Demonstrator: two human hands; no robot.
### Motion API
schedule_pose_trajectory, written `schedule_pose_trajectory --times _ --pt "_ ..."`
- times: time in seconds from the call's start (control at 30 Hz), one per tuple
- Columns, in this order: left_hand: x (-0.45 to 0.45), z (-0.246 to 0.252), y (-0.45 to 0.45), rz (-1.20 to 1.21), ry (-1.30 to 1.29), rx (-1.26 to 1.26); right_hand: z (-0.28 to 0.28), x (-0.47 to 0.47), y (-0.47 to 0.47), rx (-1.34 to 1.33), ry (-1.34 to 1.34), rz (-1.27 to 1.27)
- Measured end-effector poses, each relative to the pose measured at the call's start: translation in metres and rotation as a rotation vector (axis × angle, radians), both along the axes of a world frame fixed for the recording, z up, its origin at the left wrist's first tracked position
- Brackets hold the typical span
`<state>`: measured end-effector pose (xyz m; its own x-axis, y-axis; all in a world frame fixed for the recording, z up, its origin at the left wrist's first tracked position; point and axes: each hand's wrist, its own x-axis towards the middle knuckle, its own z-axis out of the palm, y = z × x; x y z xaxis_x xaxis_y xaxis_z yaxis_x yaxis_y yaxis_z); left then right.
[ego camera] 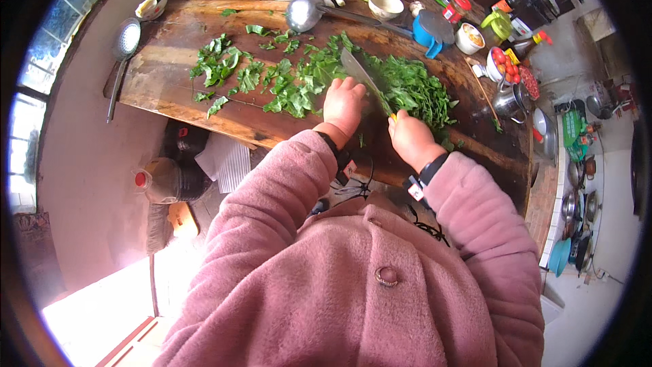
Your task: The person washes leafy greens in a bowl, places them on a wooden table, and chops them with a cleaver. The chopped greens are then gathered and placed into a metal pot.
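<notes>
My right hand (411,138) grips the yellowish handle of a kitchen knife (360,72), whose broad metal blade slants up and left into a heap of greens. My left hand (345,106) has its fingers curled down on the leafy greens (318,74) just left of the blade, holding them against the wooden tabletop (168,81). Right of the blade lies a thick pile of finely cut greens (420,92). Coarser leaf pieces (216,61) are scattered to the left. My left fingertips and the leaves under them are partly hidden.
A metal ladle (304,12) lies behind the greens, its handle reaching a blue lidded container (432,30). Bowls, jars and a bowl of tomatoes (504,65) crowd the right side. A skimmer (127,41) overhangs the left edge. A large plastic bottle (170,181) stands below the table.
</notes>
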<state>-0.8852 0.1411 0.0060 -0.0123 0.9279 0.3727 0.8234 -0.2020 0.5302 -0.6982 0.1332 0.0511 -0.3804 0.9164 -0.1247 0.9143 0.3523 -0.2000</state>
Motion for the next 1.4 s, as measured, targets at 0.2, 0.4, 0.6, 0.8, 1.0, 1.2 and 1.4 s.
schedule_pose_trajectory --times 0.2,0.4,0.6,0.8,1.0,1.2,1.4 --pt "-0.018 0.018 0.005 0.226 0.173 -0.056 -0.019 0.003 -0.011 0.035 0.057 -0.041" --pt "-0.024 0.032 0.012 0.273 0.227 -0.295 -0.019 0.003 -0.010 0.023 0.115 -0.064" --pt "-0.016 0.031 0.005 0.285 0.242 -0.195 -0.022 0.004 -0.009 0.034 0.128 -0.054" --pt "-0.001 0.014 -0.014 0.020 0.165 0.073 -0.025 0.006 -0.006 0.025 0.122 -0.057" --pt "0.005 0.000 -0.036 -0.036 0.143 0.164 -0.017 0.005 -0.003 0.025 0.137 -0.023" --pt "0.001 -0.001 -0.034 -0.063 0.144 0.112 0.039 0.016 -0.014 0.140 0.214 0.041" --pt "0.001 -0.002 -0.032 -0.061 0.063 0.108 0.072 0.022 -0.037 0.041 0.105 0.083"
